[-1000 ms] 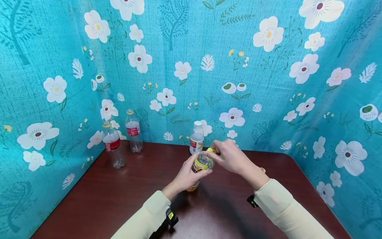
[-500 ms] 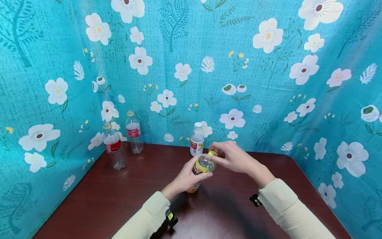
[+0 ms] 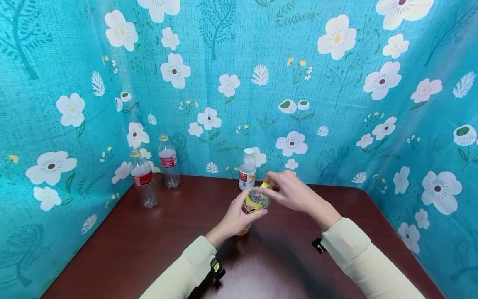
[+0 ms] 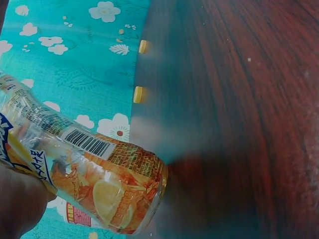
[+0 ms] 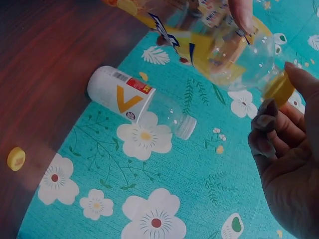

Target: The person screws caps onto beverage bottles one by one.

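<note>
My left hand (image 3: 233, 216) grips a clear plastic drink bottle (image 3: 254, 202) around its middle. The bottle leans toward the right, and its yellow label shows a lemon slice and a barcode in the left wrist view, where its lower end (image 4: 119, 191) is close over the table. My right hand (image 3: 293, 194) pinches the yellow cap (image 5: 279, 89) between thumb and fingers, and the cap sits on the bottle's neck. Behind them stands a capped bottle (image 5: 122, 94) with a white label.
Two clear bottles with red labels, one nearer (image 3: 143, 178) and one farther (image 3: 168, 162), stand at the table's back left. Loose yellow caps (image 4: 138, 94) lie on the dark wooden table (image 3: 168, 232). Flowered blue cloth (image 3: 239, 104) hangs around the table's back and sides.
My right hand has turned a little at the cap, its fingers shifting their hold and its wrist moving slightly right. My left hand keeps the bottle in nearly the same place.
</note>
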The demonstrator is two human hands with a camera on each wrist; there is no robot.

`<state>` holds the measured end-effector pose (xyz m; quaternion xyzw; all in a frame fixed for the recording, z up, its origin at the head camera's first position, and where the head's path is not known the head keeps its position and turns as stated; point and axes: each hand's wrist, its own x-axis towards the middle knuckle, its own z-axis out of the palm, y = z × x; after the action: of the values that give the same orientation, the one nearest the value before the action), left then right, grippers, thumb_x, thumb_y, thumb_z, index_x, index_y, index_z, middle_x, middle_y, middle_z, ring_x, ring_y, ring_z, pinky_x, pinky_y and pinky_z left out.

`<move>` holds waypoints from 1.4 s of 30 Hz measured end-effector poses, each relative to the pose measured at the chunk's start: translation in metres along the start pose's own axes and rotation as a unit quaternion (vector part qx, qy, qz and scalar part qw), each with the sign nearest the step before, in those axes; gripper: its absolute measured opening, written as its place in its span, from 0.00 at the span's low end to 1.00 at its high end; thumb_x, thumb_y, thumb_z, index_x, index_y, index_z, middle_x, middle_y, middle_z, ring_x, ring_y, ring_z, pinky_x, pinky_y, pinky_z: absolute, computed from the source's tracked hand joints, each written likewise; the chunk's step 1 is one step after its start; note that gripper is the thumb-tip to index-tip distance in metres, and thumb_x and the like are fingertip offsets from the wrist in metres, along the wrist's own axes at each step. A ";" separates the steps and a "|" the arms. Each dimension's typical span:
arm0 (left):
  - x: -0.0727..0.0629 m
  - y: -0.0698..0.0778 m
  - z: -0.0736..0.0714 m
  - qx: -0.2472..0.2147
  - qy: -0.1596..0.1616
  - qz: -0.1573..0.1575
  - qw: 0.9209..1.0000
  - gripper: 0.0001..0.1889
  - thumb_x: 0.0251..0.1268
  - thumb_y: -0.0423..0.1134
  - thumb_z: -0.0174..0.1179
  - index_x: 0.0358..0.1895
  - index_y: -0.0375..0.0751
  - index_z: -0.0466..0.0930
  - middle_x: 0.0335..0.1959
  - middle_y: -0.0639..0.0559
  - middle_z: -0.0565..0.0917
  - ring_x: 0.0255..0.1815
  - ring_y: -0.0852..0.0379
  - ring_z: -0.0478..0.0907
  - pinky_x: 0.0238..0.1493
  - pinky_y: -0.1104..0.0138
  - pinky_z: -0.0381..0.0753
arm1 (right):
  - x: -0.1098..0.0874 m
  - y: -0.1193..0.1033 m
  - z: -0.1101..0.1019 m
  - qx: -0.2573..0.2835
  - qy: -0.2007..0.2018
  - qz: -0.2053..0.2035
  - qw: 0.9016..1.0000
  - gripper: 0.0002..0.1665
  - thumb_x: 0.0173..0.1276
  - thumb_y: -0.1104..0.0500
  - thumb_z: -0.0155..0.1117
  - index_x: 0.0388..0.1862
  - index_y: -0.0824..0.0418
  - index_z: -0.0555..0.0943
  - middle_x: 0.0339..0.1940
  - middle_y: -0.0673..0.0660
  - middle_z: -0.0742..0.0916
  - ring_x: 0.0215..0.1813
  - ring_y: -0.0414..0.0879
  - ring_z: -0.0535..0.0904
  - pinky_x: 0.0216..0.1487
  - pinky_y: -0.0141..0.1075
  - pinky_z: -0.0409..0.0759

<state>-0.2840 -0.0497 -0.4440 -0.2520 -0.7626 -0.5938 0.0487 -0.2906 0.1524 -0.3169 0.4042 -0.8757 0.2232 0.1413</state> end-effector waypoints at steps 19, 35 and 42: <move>0.001 0.009 -0.015 0.028 0.008 -0.030 0.999 0.32 0.63 0.50 0.73 0.69 0.59 0.70 0.56 0.57 0.82 0.52 0.57 0.80 0.54 0.57 0.80 | -0.013 0.012 -0.009 0.056 0.002 -0.003 0.998 0.12 0.69 0.51 0.72 0.47 0.55 0.87 0.29 0.42 0.84 0.28 0.37 0.78 0.31 0.34 0.79; 0.016 0.005 -0.052 0.048 0.074 -0.059 0.994 0.37 0.61 0.54 0.74 0.72 0.58 0.68 0.57 0.53 0.81 0.54 0.52 0.81 0.52 0.51 0.82 | -0.048 0.072 -0.009 0.061 -0.012 0.066 0.996 0.04 0.73 0.52 0.69 0.41 0.49 0.86 0.26 0.39 0.85 0.25 0.39 0.78 0.30 0.35 0.77; 0.034 0.003 -0.073 0.020 0.119 -0.071 0.990 0.38 0.63 0.49 0.73 0.74 0.52 0.66 0.62 0.46 0.79 0.60 0.47 0.79 0.59 0.47 0.79 | -0.064 0.099 -0.003 0.036 -0.013 0.105 0.994 0.01 0.72 0.54 0.70 0.38 0.49 0.87 0.24 0.40 0.83 0.24 0.41 0.75 0.28 0.35 0.74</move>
<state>-0.3285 -0.1060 -0.4073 -0.1238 -0.7792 -0.6059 0.1022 -0.3261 0.2527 -0.3690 0.3180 -0.9063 0.2630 0.0914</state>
